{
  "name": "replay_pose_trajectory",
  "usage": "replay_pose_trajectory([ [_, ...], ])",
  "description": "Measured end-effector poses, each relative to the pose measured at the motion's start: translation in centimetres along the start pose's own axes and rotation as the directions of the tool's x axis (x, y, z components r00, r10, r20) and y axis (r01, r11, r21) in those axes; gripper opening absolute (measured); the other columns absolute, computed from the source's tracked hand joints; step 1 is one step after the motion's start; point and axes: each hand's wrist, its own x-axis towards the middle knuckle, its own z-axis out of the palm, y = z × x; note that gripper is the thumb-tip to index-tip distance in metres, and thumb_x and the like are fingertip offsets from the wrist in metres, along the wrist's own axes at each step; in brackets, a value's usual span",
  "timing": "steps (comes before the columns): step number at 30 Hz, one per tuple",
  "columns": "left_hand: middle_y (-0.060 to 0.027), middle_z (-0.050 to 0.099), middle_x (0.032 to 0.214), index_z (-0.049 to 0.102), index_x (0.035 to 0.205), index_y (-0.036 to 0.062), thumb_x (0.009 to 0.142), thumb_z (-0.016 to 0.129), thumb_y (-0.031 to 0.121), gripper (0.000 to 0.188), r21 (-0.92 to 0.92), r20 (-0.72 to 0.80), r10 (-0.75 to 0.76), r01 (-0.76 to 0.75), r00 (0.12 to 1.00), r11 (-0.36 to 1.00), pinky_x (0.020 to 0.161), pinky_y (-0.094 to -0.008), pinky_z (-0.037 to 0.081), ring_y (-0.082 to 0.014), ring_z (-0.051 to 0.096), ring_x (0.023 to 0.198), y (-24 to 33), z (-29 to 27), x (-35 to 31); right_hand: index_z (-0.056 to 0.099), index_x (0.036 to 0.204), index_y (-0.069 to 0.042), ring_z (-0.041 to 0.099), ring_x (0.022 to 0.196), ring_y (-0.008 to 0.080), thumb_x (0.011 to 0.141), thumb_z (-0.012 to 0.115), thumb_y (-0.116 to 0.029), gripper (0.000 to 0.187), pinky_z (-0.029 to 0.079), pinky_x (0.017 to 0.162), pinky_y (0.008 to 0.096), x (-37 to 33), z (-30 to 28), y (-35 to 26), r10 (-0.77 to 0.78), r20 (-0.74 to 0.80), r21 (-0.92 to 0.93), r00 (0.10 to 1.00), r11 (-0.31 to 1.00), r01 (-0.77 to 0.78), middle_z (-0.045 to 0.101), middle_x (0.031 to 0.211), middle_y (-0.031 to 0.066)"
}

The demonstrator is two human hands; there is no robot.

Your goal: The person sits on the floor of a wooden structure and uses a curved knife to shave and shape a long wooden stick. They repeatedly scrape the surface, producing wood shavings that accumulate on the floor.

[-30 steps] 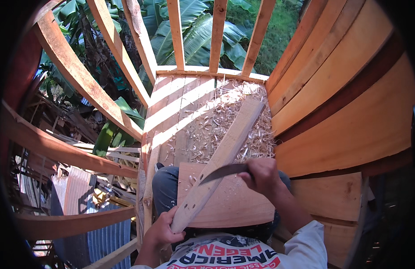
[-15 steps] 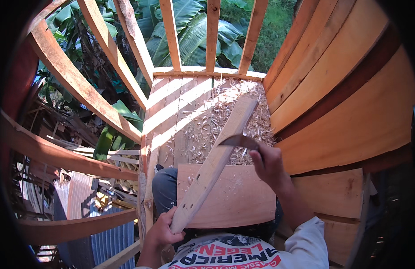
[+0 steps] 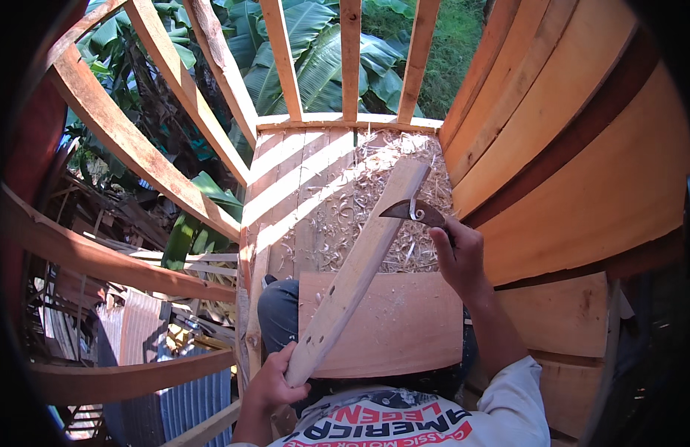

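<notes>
L hand: we're gripping the wooden bar by its near end, prob. steadying it
R hand: we're clenching the curved knife, laying its blade across the bar nr the far end
Bar: we're slanting it over the lap board, prob. for backing
Curl: we're seeing it by the blade

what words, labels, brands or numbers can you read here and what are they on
Pale shirt: large black and red letters, plus white lettering on a red band; I won't copy the wording.
Wooden bar, curved knife and flat board: no lettering that I can make out.
</notes>
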Motion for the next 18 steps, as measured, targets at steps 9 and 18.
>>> replay_pose_trajectory([
  [9,-0.0094,0.057,0.079,0.053,0.116,-0.0014,0.058,0.072,0.017,0.064,-0.028,-0.009,0.197,-0.197,0.980,0.980,0.068,-0.0262,0.044,-0.0160,0.053,0.069,0.4,1.0,0.3,0.055,0.073,-0.001,0.055,0.046,0.0275,0.092,0.062,-0.027,0.033,0.041,0.044,0.0344,-1.9,2.1,-1.9,-0.130,0.020,0.143,0.991,0.982,0.126,0.052,0.056,0.0109],
  [18,-0.0097,0.056,0.076,0.053,0.115,-0.0017,0.058,0.072,0.017,0.063,-0.006,-0.068,0.230,-0.231,0.971,0.973,0.066,-0.0267,0.044,-0.0155,0.052,0.067,-0.2,0.6,0.1,0.054,0.072,-0.002,0.055,0.045,0.0265,0.093,0.060,-0.026,0.032,0.041,0.043,0.0342,-1.4,1.2,-3.9,-0.577,0.253,0.061,0.777,0.811,0.582,0.051,0.053,0.0109],
])
